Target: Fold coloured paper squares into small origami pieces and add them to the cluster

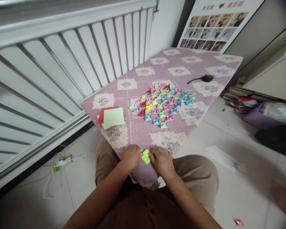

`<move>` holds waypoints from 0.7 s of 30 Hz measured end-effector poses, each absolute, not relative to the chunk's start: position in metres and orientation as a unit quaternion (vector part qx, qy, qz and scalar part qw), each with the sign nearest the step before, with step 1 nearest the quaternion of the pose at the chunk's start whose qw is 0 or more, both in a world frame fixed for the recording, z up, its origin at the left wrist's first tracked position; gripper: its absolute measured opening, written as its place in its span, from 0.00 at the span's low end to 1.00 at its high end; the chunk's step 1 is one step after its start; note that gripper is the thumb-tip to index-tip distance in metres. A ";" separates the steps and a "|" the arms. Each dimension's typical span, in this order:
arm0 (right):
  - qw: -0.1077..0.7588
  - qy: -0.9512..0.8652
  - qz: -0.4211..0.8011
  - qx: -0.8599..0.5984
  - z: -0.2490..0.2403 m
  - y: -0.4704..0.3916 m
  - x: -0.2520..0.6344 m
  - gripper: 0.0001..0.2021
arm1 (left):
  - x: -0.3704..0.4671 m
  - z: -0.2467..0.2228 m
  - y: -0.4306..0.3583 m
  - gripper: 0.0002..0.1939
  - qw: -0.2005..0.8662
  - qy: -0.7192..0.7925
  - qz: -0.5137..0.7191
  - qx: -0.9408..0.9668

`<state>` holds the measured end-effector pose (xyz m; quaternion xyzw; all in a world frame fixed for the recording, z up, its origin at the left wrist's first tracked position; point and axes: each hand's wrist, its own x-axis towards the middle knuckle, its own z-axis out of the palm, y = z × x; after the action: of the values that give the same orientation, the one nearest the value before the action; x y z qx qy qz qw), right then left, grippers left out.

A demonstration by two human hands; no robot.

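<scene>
A small yellow-green square of folded paper (146, 156) lies at the near corner of the cloth-covered table, turned so that one corner points at me. My left hand (132, 158) rests on the table with fingers curled, its fingertips at the paper's left corner. From the other side my right hand (162, 160) pinches the right edge. Beyond them stand several small folded paper pieces (161, 105) in pink, red, green, blue and yellow, set out in diagonal rows. To the left is a stack of flat paper sheets (114, 117), pale green on top with red and yellow beneath.
A black object with a thin handle or cord (207, 78) lies far right on the floral tablecloth (143, 133). The white radiator (69, 66) borders the table's left side. A power strip (63, 163) with cables lies on the floor, and a photo board (208, 28) stands behind.
</scene>
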<state>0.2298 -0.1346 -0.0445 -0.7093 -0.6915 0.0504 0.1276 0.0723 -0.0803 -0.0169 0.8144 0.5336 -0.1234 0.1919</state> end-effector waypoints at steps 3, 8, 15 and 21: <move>0.130 -0.687 0.048 -0.713 -0.045 -0.133 0.229 0.10 | 0.073 -0.016 -0.078 0.14 0.194 0.530 -0.130 0.816; 0.140 -0.687 0.053 -0.711 -0.046 -0.131 0.231 0.09 | 0.074 -0.013 -0.076 0.14 0.192 0.524 -0.134 0.819; 0.155 -0.687 0.068 -0.707 -0.046 -0.130 0.232 0.11 | 0.074 -0.012 -0.074 0.16 0.191 0.519 -0.136 0.822; 0.174 -0.684 0.074 -0.704 -0.049 -0.130 0.233 0.10 | 0.074 -0.015 -0.071 0.15 0.202 0.516 -0.147 0.819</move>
<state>0.2328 -0.1296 -0.0492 -0.7043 -0.6843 0.0744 0.1736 0.0739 -0.0714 -0.0145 0.8192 0.5162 -0.1470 0.2019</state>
